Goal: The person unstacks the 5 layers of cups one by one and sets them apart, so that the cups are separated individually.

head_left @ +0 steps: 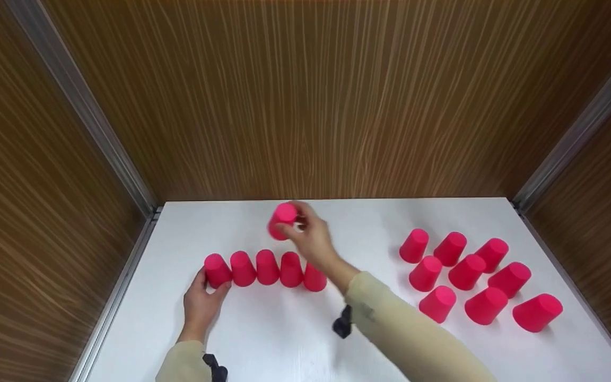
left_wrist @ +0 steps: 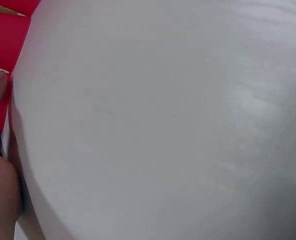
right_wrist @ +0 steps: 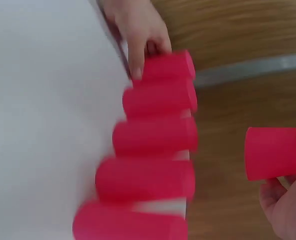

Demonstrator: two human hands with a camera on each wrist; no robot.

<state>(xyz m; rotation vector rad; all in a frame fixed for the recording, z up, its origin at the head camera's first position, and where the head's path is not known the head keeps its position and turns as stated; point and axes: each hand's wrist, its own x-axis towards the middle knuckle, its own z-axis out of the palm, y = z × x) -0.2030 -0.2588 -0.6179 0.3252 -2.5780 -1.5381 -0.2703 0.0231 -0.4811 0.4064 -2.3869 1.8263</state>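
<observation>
Several upside-down pink cups stand side by side in a row; a middle cup [head_left: 267,268] shows plainly. My left hand [head_left: 201,305] holds the leftmost cup [head_left: 217,271] of that row, thumb on its near right side and fingers round its left. In the left wrist view only part of that hand [left_wrist: 2,185] and the cups' edges show. Above and behind the row, my right hand [head_left: 313,241] grips another pink cup [head_left: 279,225] off the table, bottom up. The right wrist view shows this held cup [right_wrist: 270,152] at its right edge. My right forearm partly covers the row's rightmost cup [head_left: 314,278].
On the right of the white table [head_left: 284,339] stands a loose group of several more upside-down pink cups [head_left: 467,272], spaced apart. A wood-grain panel [head_left: 305,106] rises behind the table, with side panels left and right.
</observation>
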